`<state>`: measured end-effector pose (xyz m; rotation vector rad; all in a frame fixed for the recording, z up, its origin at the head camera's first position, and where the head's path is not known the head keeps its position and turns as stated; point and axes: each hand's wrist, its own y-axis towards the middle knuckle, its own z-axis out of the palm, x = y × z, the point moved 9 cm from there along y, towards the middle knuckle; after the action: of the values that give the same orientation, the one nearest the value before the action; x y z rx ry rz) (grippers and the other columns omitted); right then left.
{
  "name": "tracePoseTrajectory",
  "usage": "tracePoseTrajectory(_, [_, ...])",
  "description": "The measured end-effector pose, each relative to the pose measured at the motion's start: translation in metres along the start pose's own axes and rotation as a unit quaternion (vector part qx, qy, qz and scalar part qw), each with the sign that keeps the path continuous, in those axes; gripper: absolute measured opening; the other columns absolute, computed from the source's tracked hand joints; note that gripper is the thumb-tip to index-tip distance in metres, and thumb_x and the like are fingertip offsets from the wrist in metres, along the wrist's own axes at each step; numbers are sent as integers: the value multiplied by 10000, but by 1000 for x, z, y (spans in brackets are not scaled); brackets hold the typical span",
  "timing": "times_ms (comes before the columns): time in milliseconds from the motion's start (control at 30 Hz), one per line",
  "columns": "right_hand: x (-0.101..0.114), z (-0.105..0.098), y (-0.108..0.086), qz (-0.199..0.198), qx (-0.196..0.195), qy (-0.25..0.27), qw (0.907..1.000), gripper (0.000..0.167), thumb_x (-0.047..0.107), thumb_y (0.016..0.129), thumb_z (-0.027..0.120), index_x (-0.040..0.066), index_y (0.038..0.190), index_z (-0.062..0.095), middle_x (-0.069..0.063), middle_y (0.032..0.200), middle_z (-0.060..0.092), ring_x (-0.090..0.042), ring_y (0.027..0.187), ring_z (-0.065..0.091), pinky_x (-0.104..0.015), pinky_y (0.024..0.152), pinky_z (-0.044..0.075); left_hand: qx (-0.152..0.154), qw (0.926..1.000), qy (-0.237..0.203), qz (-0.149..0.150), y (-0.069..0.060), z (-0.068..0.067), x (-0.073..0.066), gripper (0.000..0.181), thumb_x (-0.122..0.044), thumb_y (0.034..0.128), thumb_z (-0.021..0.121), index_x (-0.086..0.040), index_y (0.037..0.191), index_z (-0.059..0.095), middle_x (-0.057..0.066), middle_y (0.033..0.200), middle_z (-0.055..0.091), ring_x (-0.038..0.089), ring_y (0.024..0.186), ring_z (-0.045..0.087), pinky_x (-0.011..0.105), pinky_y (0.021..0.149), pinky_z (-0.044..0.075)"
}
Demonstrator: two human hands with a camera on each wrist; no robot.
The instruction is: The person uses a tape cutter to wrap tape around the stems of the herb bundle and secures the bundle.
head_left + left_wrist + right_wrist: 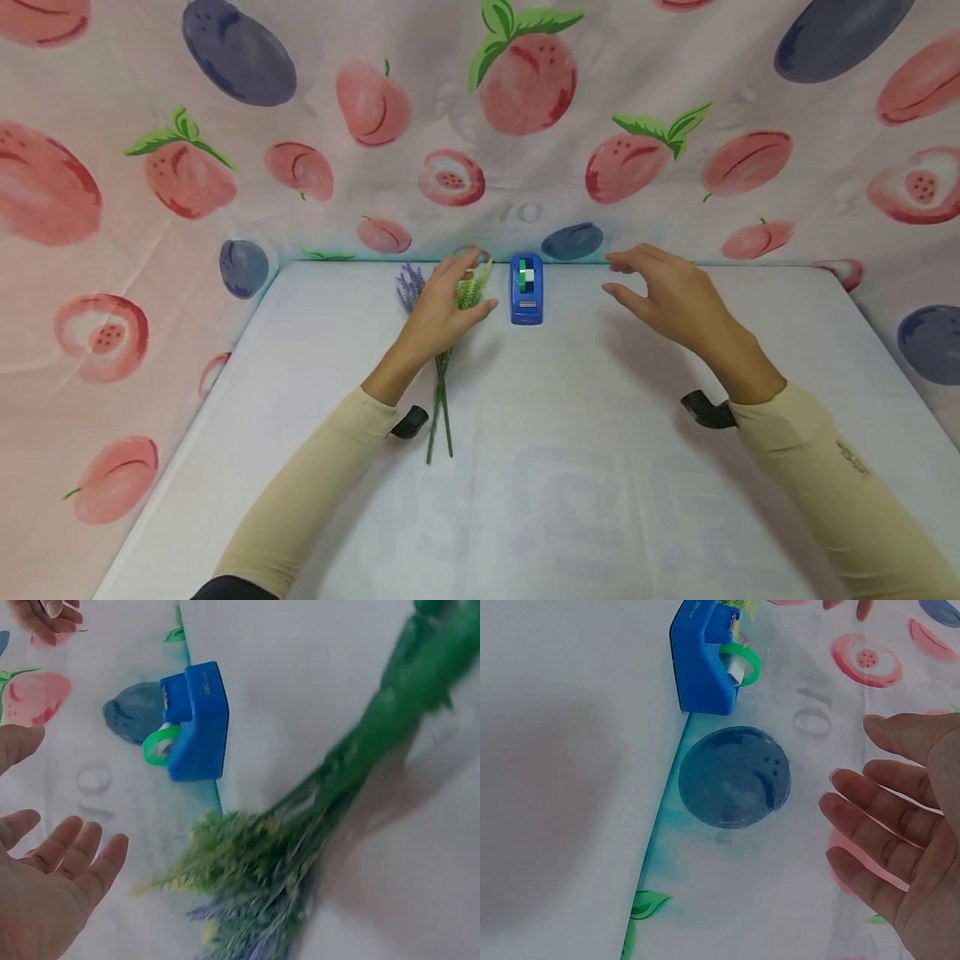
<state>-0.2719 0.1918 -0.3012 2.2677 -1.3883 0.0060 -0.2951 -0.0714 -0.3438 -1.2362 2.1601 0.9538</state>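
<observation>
A blue tape dispenser (527, 292) with a green roll stands at the back middle of the table, between the two hands. Just left of it lie artificial flowers with crossed green stems (442, 392), purple and yellow-green at their tops. My left hand (438, 312) hovers over the flower heads, fingers loosely spread and holding nothing; the left wrist view shows the flowers (247, 862) beside that hand (52, 892). To the right of the dispenser, my right hand (675, 300) is raised with relaxed, slightly bent fingers and nothing in them. The right wrist view shows the dispenser (705, 667) beyond it.
A white table (555, 500) spreads out below both arms. A cloth (450, 100) printed with fruit hangs behind the table's back edge and along its sides. Dark wrist cameras (708, 410) sit beneath both sleeves.
</observation>
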Motion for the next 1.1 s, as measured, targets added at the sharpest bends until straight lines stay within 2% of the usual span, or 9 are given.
tracePoseTrajectory(133, [0, 3, 2, 122, 135, 64, 9998, 402, 219, 915, 772, 79, 1281, 683, -121, 1119, 721, -303, 1049, 683, -518, 855, 564, 86, 9982, -587, -39, 5, 11, 7, 724, -164, 939, 735, -111, 1571, 385, 167, 1393, 510, 342, 1288, 521, 530, 998, 506])
tracePoseTrajectory(233, [1, 4, 3, 124, 170, 100, 9997, 401, 211, 916, 770, 69, 1281, 682, -125, 1122, 724, -308, 1054, 683, -525, 863, 558, 158, 9961, -864, -42, 7, 18, 11, 711, -153, 951, 718, -132, 1576, 380, 185, 1389, 499, 385, 1269, 530, 546, 999, 503])
tracePoseTrajectory(433, [0, 6, 5, 103, 187, 124, 9997, 399, 201, 914, 771, 55, 1276, 685, -133, 1121, 729, -318, 1055, 684, -529, 868, 556, 141, 9934, -1120, -220, 14, 28, 16, 698, -126, 952, 713, -183, 1571, 396, 145, 1365, 513, 319, 1238, 560, 508, 1002, 511])
tracePoseTrajectory(600, [1, 9, 7, 132, 246, 119, 9995, 398, 208, 920, 765, 50, 1276, 684, -136, 1126, 729, -316, 1064, 683, -524, 876, 555, 68, 9900, -1327, -481, 23, 37, 24, 677, -93, 949, 711, -146, 1557, 416, 148, 1334, 528, 316, 1218, 577, 485, 1010, 505])
tracePoseTrajectory(800, [2, 11, 9, 163, 297, 92, 9994, 399, 216, 921, 766, 56, 1277, 685, -136, 1126, 730, -316, 1060, 683, -519, 879, 557, 20, 9855, -1530, -735, 32, 48, 34, 665, -41, 940, 702, -134, 1544, 439, 205, 1342, 539, 328, 1196, 577, 450, 945, 534])
tracePoseTrajectory(1100, [1, 17, 13, 156, 375, 90, 9991, 391, 226, 923, 763, 53, 1267, 689, -138, 1123, 730, -315, 1045, 690, -515, 881, 559, 81, 9767, -1830, -1117, 39, 62, 48, 658, -8, 936, 691, -178, 1532, 469, 138, 1265, 552, 263, 1118, 574, 392, 840, 551])
